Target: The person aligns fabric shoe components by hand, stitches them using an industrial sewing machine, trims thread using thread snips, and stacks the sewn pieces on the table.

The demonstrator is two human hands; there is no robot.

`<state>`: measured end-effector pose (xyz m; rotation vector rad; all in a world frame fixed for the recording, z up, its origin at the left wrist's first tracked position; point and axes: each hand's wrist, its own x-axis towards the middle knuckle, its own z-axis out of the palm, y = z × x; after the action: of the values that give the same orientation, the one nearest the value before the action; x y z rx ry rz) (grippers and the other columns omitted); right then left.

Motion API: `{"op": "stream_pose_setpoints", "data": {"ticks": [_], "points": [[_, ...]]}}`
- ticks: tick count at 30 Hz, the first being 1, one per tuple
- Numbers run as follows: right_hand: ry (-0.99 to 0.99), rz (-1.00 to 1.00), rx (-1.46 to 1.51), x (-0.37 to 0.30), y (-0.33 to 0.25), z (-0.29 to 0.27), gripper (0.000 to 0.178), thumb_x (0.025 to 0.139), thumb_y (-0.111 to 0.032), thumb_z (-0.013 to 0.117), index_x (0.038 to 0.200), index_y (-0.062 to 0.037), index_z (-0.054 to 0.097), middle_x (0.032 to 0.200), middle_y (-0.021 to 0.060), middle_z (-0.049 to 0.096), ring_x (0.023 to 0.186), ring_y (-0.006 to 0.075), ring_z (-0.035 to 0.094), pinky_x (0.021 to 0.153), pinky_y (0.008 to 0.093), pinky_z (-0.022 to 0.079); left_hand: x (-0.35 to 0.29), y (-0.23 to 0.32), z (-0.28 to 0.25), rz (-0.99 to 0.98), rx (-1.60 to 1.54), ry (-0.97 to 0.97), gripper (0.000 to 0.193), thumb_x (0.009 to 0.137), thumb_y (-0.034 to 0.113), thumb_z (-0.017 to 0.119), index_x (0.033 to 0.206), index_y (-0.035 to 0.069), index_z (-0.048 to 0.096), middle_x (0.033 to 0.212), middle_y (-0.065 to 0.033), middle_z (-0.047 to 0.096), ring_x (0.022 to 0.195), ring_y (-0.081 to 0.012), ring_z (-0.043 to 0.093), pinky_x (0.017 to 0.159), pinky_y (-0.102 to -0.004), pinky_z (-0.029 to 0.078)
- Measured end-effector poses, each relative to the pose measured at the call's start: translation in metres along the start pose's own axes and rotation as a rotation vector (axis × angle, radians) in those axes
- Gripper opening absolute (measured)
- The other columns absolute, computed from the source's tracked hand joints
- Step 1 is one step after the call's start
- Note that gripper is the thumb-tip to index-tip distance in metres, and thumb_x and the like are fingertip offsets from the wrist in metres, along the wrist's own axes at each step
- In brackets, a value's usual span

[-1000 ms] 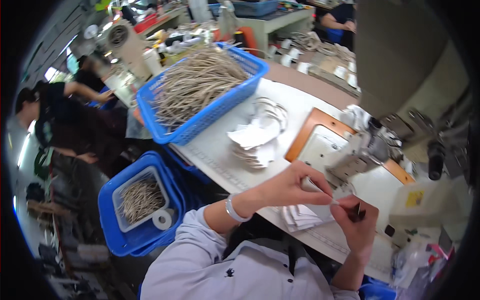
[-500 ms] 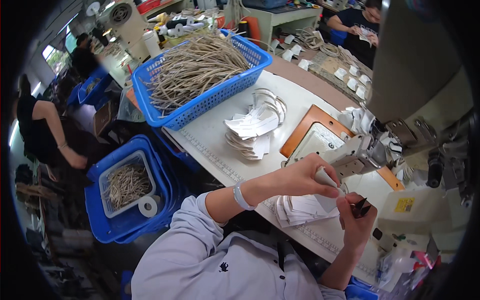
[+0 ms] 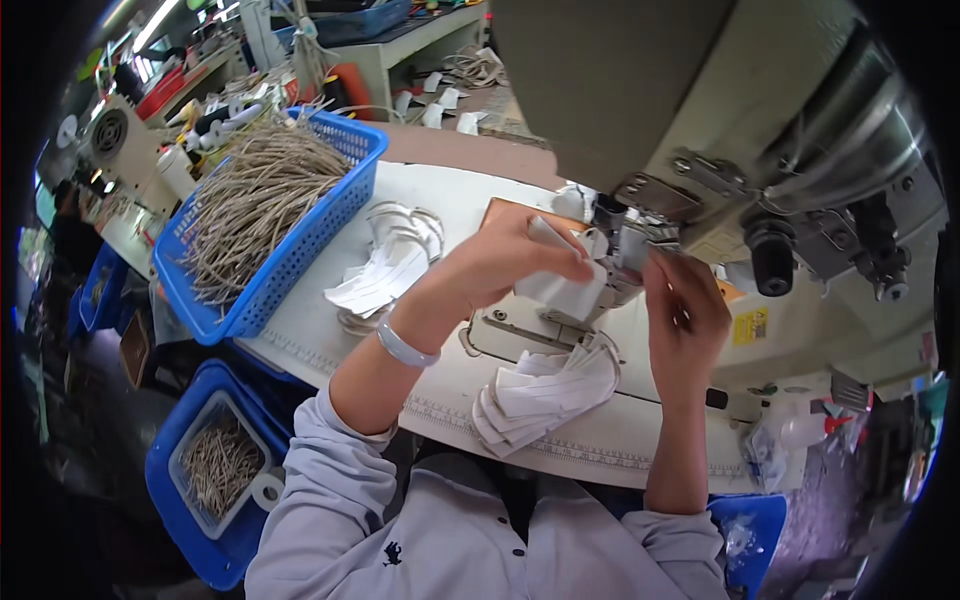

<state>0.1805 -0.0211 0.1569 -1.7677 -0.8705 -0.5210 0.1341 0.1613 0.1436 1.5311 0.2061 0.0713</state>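
My left hand (image 3: 520,255) is closed on a white cut piece (image 3: 565,292), apparently cloth or thin leather, with a rolled edge rising between thumb and fingers. My right hand (image 3: 688,315) is at the sewing machine's head (image 3: 632,225), fingers bent together; a small dark bit shows between them, too blurred to name. Below both hands a fanned stack of white curved pieces (image 3: 545,395) lies on the white worktable (image 3: 430,385). A second stack of similar pieces (image 3: 385,265) lies left of my left wrist.
A blue perforated basket (image 3: 300,285) full of thin beige strips stands at the table's left. Lower left, a blue tub (image 3: 165,460) holds a clear container of short strips and a white roll (image 3: 267,490). The machine's column (image 3: 620,80) blocks the far right.
My view has swung right and closer to the machine. Both hands have moved apart and up to its head; the right has let go of the white piece. The dark pointed tool no longer shows clearly.
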Motion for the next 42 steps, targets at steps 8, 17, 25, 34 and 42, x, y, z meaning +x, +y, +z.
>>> {"op": "stream_pose_setpoints", "data": {"ticks": [8,17,25,34,42], "points": [[-0.119,-0.122,0.012,0.014,0.043,0.003,0.003,0.075,-0.002,0.06,0.076,0.0014,0.06,0.064,0.0029,0.057,0.048,0.0053,0.048,0.042,0.017,0.032,0.017,0.036,0.01,-0.001,-0.02,-0.06,0.018,0.061,0.004,0.067,0.078,0.001,0.062,0.075,-0.0054,0.061,0.065,-0.0121,0.055,0.052,-0.0229,0.04],[-0.234,0.084,0.415,0.005,0.039,-0.02,0.013,0.074,0.004,0.057,0.086,-0.0003,0.059,0.076,0.0047,0.061,0.055,0.0052,0.05,0.048,0.0161,0.036,0.007,0.052,-0.003,-0.112,-0.117,-0.126,0.02,0.062,-0.001,0.065,0.082,0.0,0.061,0.08,-0.0062,0.061,0.078,-0.0145,0.057,0.065,-0.0257,0.044],[-0.158,0.306,0.328,0.003,0.068,-0.022,0.011,0.075,0.001,0.059,0.086,-0.0003,0.059,0.075,-0.0007,0.06,0.055,0.0024,0.046,0.044,0.0166,0.033,0.016,0.051,0.0,-0.045,0.311,-0.1,0.021,0.061,-0.002,0.066,0.081,0.001,0.061,0.078,-0.0073,0.061,0.076,-0.0145,0.055,0.06,-0.0251,0.042],[-0.271,-0.188,-0.088,-0.001,0.033,-0.02,0.025,0.073,-0.003,0.064,0.096,-0.0023,0.055,0.07,0.0031,0.06,0.049,0.0075,0.049,0.042,0.0194,0.035,0.013,0.059,0.009,-0.079,0.198,0.008,0.018,0.059,-0.004,0.069,0.076,-0.001,0.062,0.076,-0.0065,0.061,0.07,-0.0143,0.054,0.058,-0.0245,0.04],[-0.269,-0.506,-0.239,0.008,0.049,-0.01,0.033,0.07,-0.006,0.066,0.1,-0.004,0.054,0.078,0.0099,0.063,0.062,0.0211,0.061,0.055,0.0274,0.044,0.017,0.057,0.009,0.082,0.279,-0.061,0.019,0.057,-0.001,0.071,0.073,-0.001,0.061,0.068,-0.0054,0.059,0.065,-0.0124,0.052,0.058,-0.0246,0.041]]}}
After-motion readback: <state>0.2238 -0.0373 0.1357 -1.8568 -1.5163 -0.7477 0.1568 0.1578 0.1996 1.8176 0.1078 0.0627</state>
